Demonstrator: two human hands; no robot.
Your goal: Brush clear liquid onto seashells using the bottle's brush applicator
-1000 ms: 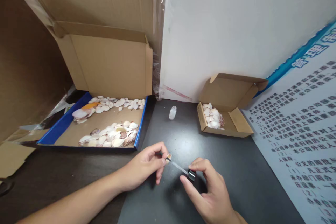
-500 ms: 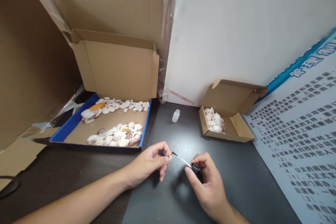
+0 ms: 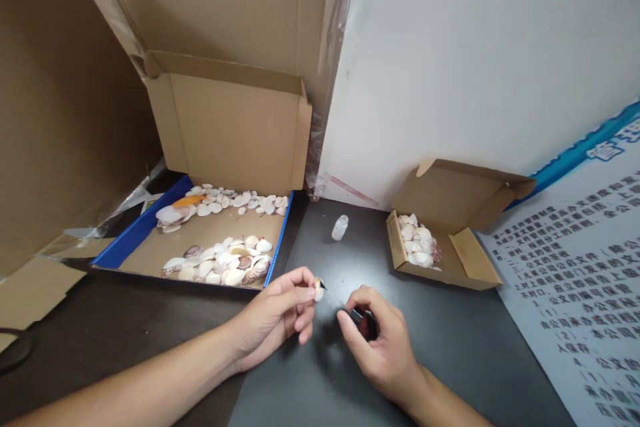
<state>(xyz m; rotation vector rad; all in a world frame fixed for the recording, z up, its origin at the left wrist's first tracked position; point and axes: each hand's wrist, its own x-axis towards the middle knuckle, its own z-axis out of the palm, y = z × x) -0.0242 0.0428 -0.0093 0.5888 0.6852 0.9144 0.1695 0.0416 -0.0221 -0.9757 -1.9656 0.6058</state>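
Between the thumb and fingers of my left hand point(image 3: 287, 307) is a small pale-brown seashell point(image 3: 319, 289), held above the dark table. My right hand point(image 3: 383, 340) is closed around the black cap of a thin applicator brush point(image 3: 357, 315). The brush's dark tip is at the shell, and its clear stem is hard to make out. Beyond both hands a small clear bottle point(image 3: 340, 227) with whitish contents stands without a cap. To the left, a blue-edged cardboard box point(image 3: 165, 247) holds white and brown shells point(image 3: 233, 261) in two groups.
At the right, a small open cardboard box point(image 3: 450, 270) has white shells point(image 3: 417, 241) in its left part. A white panel point(image 3: 425, 67) rises behind the table, with a printed sheet point(image 3: 565, 267) at the right. Cardboard pieces point(image 3: 40, 293) lie at the far left.
My right hand has moved slightly left, and the brush now points more along my line of sight. My left hand has turned the shell somewhat. The whole view has shifted a little.
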